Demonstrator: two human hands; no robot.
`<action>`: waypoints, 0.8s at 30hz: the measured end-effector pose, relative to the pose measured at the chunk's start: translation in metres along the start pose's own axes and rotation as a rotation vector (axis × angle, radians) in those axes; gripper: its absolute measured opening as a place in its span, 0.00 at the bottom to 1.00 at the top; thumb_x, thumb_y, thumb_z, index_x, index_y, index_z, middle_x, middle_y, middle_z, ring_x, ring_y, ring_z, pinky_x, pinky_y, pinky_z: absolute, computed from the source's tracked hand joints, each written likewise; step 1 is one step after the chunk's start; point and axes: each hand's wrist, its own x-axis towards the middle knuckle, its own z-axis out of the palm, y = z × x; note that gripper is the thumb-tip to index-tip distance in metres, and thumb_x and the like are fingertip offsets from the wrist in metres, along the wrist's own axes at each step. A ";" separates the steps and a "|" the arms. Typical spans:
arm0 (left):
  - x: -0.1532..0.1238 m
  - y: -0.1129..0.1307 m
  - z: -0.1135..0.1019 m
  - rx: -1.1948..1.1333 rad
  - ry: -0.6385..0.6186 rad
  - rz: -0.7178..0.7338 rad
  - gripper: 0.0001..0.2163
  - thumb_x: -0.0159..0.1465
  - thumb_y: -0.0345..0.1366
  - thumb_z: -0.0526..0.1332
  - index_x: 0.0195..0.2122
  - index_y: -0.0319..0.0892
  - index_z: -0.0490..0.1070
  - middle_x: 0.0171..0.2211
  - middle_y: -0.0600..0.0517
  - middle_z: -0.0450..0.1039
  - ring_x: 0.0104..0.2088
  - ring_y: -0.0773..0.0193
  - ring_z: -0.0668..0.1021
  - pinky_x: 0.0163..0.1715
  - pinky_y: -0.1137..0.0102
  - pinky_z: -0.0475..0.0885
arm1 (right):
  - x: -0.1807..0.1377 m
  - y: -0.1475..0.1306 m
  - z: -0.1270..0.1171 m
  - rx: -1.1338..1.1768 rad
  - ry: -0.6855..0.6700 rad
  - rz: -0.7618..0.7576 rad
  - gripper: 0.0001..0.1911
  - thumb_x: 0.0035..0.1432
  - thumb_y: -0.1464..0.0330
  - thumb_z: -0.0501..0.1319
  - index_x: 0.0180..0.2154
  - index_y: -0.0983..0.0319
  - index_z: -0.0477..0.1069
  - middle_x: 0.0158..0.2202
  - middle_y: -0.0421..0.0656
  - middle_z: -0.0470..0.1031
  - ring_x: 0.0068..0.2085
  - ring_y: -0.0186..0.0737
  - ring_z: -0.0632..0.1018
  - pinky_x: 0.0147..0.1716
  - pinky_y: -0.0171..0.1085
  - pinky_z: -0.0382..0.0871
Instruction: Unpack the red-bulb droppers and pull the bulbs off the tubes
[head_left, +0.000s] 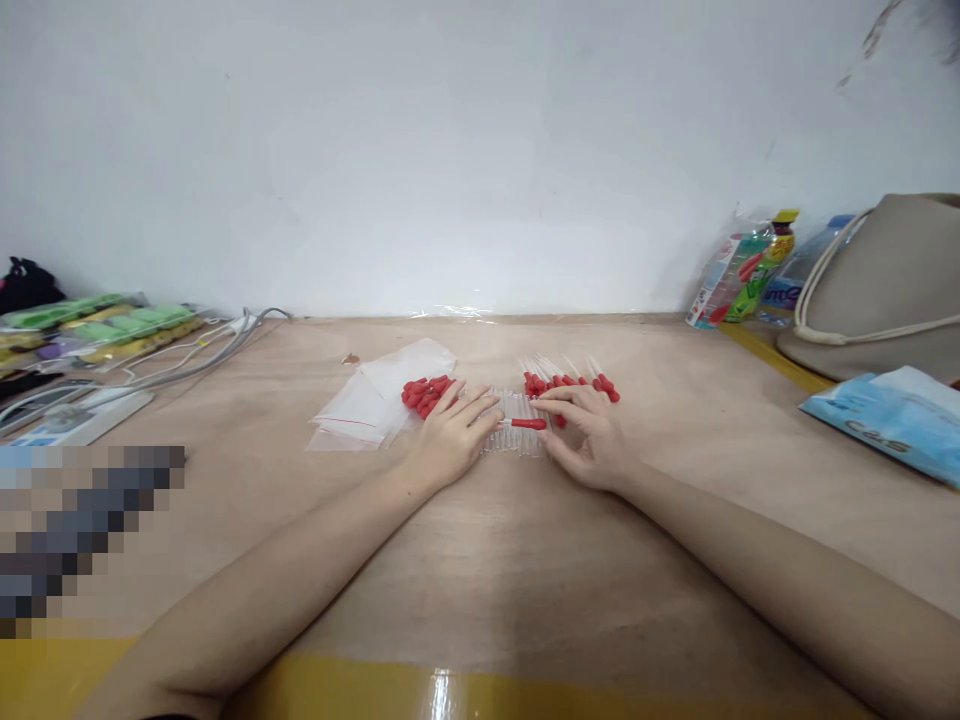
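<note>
My left hand pinches the glass end of a dropper with a red rubber bulb, which lies level and points right. My right hand is just right of that bulb, its thumb and fingers apart around the bulb's end. Beneath the dropper lies a row of clear glass tubes, partly hidden by my left hand. Beyond my left fingers sits a pile of loose red rubber bulbs. Several finished-looking droppers with red bulbs lie behind my right hand, tips pointing away.
Clear zip bags lie left of the bulbs. Farther left are a power strip, cables and packaged green and yellow items. At right stand a bottle, a beige bag and a blue tissue pack. A wall closes the back.
</note>
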 end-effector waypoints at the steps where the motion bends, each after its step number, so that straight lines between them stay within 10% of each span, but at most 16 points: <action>1: 0.000 0.001 0.000 0.011 -0.009 0.020 0.09 0.64 0.31 0.51 0.40 0.42 0.71 0.47 0.49 0.72 0.53 0.57 0.70 0.55 0.53 0.61 | 0.001 0.001 0.001 -0.047 -0.010 -0.017 0.14 0.54 0.65 0.59 0.44 0.57 0.71 0.41 0.45 0.73 0.41 0.44 0.72 0.41 0.46 0.63; 24: 0.002 0.010 -0.008 -0.110 -0.053 0.157 0.10 0.65 0.31 0.51 0.39 0.38 0.71 0.42 0.49 0.75 0.49 0.60 0.73 0.60 0.54 0.53 | 0.001 0.006 0.009 -0.229 -0.014 -0.485 0.09 0.57 0.73 0.56 0.39 0.61 0.72 0.36 0.43 0.78 0.39 0.39 0.77 0.41 0.41 0.72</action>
